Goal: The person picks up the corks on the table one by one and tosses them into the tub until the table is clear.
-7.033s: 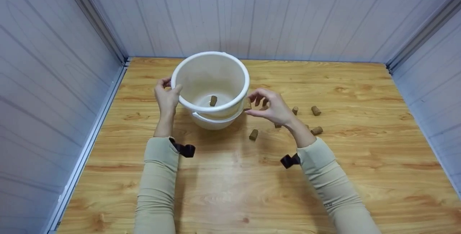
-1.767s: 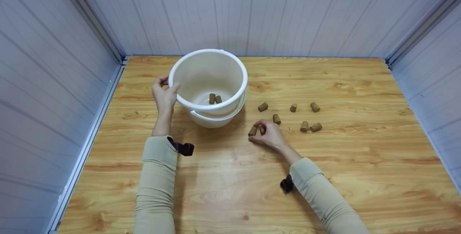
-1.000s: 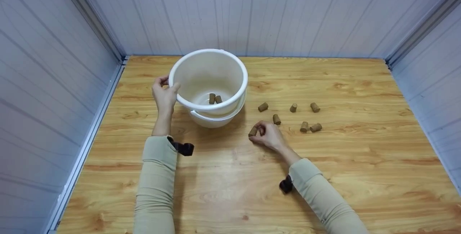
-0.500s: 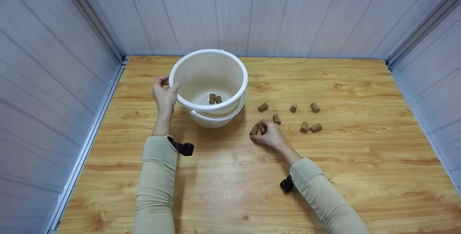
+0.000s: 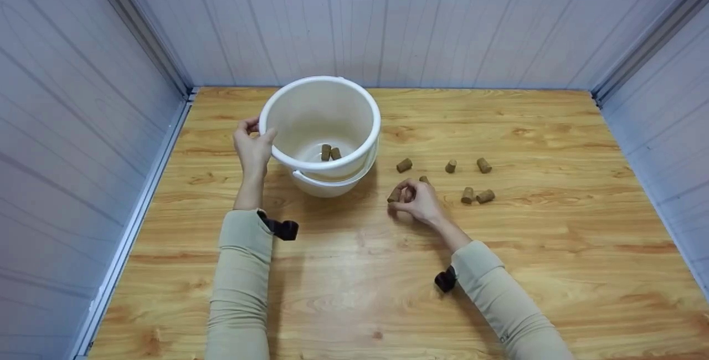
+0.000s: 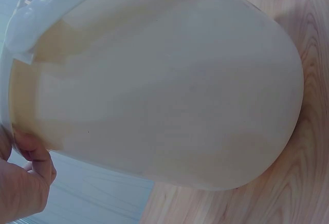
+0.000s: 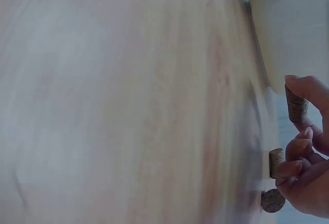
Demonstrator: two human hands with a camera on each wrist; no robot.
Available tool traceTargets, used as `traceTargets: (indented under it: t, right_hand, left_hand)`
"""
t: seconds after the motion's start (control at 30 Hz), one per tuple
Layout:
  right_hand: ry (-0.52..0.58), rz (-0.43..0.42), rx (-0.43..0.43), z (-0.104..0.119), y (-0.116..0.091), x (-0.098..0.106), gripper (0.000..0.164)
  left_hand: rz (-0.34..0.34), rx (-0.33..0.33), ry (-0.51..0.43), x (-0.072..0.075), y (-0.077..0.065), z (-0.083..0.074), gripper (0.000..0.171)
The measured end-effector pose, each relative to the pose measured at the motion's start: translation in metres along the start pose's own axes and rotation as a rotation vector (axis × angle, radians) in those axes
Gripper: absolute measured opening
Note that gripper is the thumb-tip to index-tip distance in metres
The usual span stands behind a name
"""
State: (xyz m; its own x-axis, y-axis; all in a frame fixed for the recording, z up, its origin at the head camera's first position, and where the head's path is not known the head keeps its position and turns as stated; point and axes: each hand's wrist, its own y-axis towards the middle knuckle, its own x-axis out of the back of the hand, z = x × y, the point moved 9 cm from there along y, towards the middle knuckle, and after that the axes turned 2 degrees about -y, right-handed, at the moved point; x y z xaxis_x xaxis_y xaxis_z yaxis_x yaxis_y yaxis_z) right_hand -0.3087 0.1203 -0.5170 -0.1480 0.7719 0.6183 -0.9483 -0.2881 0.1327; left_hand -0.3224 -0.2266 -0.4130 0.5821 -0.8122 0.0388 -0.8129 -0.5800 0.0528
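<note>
In the head view a white bucket [image 5: 320, 119] stands on the wooden surface, two corks [image 5: 326, 153] lying at its bottom. My left hand [image 5: 252, 147] grips its rim at the left side, the thumb over the edge; the left wrist view shows curled fingers [image 6: 34, 149] under the rim. Between thumb and fingertips, my right hand [image 5: 418, 202] pinches a cork [image 7: 296, 106], to the right of the bucket and close over the surface. Another cork [image 5: 424, 180] is partly hidden behind that hand.
Several loose corks lie right of the bucket, among them one cork [image 5: 404, 165] nearest it and one cork [image 5: 484, 165] farther right. The bucket's handle [image 5: 338, 181] hangs down in front. Panelled walls [image 5: 354, 22] enclose the wooden surface [image 5: 554, 210] at the back and sides.
Since seven seconds ago a second cork has come to lie in the bucket. My right hand pinched another cork on the surface and has just shifted slightly up and right with it.
</note>
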Motion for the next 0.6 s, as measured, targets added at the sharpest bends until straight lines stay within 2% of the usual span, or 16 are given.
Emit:
traceTargets:
  t: [0.3,0.43,0.6]
  right_hand:
    - [0.008,-0.030,0.000,0.012,0.002,0.013,0.030]
    - [0.044,-0.039,0.035,0.023,0.002,0.019,0.030]
    - [0.110,-0.015,0.018,0.036,0.002,0.024,0.033]
  left_hand:
    - [-0.003,-0.020,-0.009,0.000,0.000,-0.001,0.037]
    - [0.000,-0.017,-0.004,0.000,0.000,-0.001,0.037]
    - [0.012,0.010,0.000,-0.001,0.000,0.001,0.036]
